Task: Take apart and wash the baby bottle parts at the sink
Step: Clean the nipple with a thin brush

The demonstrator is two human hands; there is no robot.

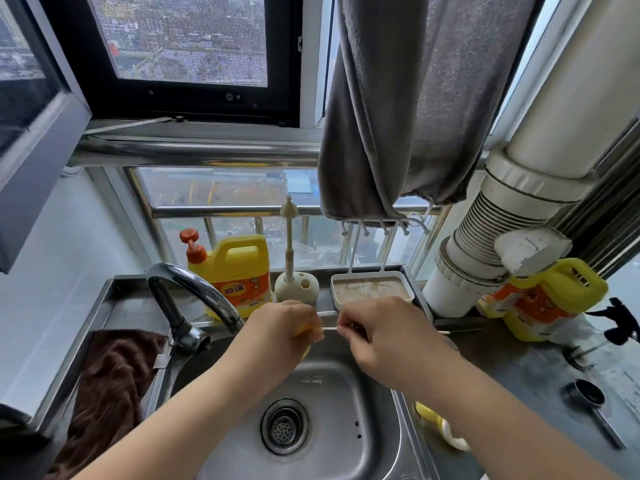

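Both hands over the sink (346, 393), just in front of the tap (194, 289). My left hand (284, 327) is curled round a small yellow part (300, 336); most of it is hidden in the palm, so I can't tell which bottle piece it is. My right hand (377, 327) pinches a thin rod (329, 328) between fingertips; its near end meets the yellow part at the left hand, and its far end sticks out past the right hand over the counter (519, 368). Could be a straw or a thin brush, can't tell. No water visible from the tap. Drain (284, 426) sits below the hands, basin looks dry. Brown cloth (114, 375) drapes over the left sink edge. Behind the sink: yellow detergent jug (235, 271), bottle brush (289, 233) upright in its holder (296, 287), white tray (372, 289). Second yellow jug (543, 299) on the right counter. Another yellow-and-white piece (440, 424) lies just right of the basin rim, partly hidden by my right forearm.
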